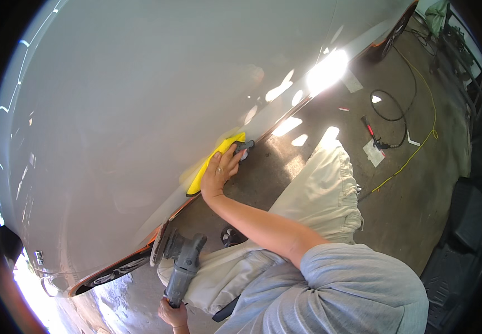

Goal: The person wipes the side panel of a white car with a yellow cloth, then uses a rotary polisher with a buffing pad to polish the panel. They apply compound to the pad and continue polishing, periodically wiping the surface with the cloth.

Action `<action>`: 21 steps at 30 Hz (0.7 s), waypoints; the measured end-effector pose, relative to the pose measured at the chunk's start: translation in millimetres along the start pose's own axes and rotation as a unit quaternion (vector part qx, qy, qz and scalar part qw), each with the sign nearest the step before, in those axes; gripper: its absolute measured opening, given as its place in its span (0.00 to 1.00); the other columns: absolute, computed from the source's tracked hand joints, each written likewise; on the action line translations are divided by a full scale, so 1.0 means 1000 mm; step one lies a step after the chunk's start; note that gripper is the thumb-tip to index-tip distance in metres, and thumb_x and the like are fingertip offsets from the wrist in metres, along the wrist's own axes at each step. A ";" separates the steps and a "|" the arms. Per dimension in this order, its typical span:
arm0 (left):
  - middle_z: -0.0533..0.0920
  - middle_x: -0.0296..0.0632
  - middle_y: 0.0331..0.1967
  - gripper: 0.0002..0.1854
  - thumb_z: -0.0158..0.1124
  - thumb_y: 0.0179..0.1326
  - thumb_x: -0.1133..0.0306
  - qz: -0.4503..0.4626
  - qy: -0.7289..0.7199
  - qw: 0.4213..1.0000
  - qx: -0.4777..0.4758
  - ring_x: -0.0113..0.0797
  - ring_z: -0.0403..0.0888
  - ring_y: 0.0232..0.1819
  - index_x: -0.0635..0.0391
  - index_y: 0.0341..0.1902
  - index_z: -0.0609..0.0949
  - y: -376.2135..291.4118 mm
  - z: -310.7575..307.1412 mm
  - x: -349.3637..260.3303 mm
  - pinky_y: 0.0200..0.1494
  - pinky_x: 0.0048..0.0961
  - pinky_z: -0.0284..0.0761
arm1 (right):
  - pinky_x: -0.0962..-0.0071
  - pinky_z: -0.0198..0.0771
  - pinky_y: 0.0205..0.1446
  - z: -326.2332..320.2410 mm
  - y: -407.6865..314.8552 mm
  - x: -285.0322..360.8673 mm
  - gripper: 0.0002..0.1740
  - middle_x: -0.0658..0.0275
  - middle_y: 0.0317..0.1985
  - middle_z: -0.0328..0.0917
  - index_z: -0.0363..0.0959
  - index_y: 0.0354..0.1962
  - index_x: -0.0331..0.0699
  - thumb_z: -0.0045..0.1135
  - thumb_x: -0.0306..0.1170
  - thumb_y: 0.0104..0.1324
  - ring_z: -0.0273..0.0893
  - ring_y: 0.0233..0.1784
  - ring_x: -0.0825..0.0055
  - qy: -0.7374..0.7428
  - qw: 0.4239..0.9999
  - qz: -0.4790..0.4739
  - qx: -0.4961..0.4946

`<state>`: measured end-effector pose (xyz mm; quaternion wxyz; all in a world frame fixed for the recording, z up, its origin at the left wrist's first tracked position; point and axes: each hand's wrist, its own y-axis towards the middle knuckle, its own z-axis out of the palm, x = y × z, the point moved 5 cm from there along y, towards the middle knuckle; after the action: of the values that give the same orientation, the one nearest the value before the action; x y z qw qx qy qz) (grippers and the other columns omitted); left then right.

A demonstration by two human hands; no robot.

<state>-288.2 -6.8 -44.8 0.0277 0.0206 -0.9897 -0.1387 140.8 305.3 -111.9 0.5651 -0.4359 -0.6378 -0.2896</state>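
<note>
My right hand point(219, 172) presses a yellow microfibre cloth point(203, 175) with a dark edge against the lower side of a grey car body point(132, 104). A small grey object point(246, 147) is also held in its fingers; its kind is not clear. At the bottom, my left hand point(173, 313) grips the end of a grey power polisher point(182, 271). The polisher's round pad point(156, 250) faces the car's lower edge beside a wheel point(117, 267); whether they touch cannot be told.
On the concrete floor point(407, 200) at right lie a looped black hose point(391, 119), an air gun point(378, 144) over a pale sheet point(373, 153), and a yellow cord point(412, 156). A metal frame rack point(458, 62) stands beyond. Dark plastic parts point(453, 267) line the right rim.
</note>
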 end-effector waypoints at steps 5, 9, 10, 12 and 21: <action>0.82 0.51 0.31 0.25 0.72 0.39 0.66 0.002 0.004 1.000 0.018 0.62 0.82 0.37 0.61 0.44 0.79 0.001 0.002 0.011 0.43 0.54 0.75 | 0.44 0.42 0.87 -0.049 0.133 0.023 0.37 0.53 0.89 0.31 0.43 0.85 0.51 0.33 0.51 0.86 0.37 0.87 0.39 0.092 0.994 0.055 -0.032; 0.82 0.52 0.32 0.24 0.72 0.40 0.66 -0.013 0.010 0.999 0.044 0.63 0.82 0.38 0.60 0.44 0.79 -0.001 0.006 0.014 0.43 0.55 0.74 | 0.47 0.44 0.87 -0.045 0.142 0.035 0.35 0.48 0.88 0.36 0.46 0.84 0.50 0.34 0.50 0.86 0.43 0.87 0.42 0.091 0.991 0.043 -0.090; 0.83 0.53 0.33 0.24 0.71 0.39 0.67 -0.031 -0.006 0.998 0.048 0.64 0.81 0.39 0.60 0.44 0.79 -0.001 0.008 0.015 0.44 0.56 0.74 | 0.47 0.44 0.87 -0.030 0.106 0.028 0.36 0.43 0.87 0.36 0.46 0.84 0.47 0.35 0.48 0.86 0.49 0.85 0.41 0.105 0.990 0.052 -0.074; 0.83 0.54 0.34 0.24 0.70 0.39 0.67 -0.042 -0.017 0.998 0.040 0.65 0.81 0.40 0.59 0.44 0.79 -0.003 0.009 0.014 0.45 0.57 0.73 | 0.48 0.44 0.86 0.000 0.024 0.009 0.38 0.38 0.86 0.33 0.44 0.85 0.43 0.38 0.47 0.85 0.51 0.81 0.37 -0.003 0.996 0.089 0.028; 0.83 0.55 0.32 0.24 0.71 0.40 0.66 -0.035 -0.020 0.998 0.050 0.66 0.81 0.38 0.60 0.44 0.78 -0.005 0.013 0.017 0.43 0.58 0.73 | 0.45 0.51 0.85 -0.078 0.221 0.029 0.34 0.45 0.86 0.40 0.48 0.84 0.50 0.34 0.46 0.86 0.49 0.85 0.41 0.003 0.989 -0.061 -0.133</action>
<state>-305.6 -8.7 -57.5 0.0023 0.0536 -0.9945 -0.0899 373.2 344.3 -96.2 0.4851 -0.4669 -0.6173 -0.4070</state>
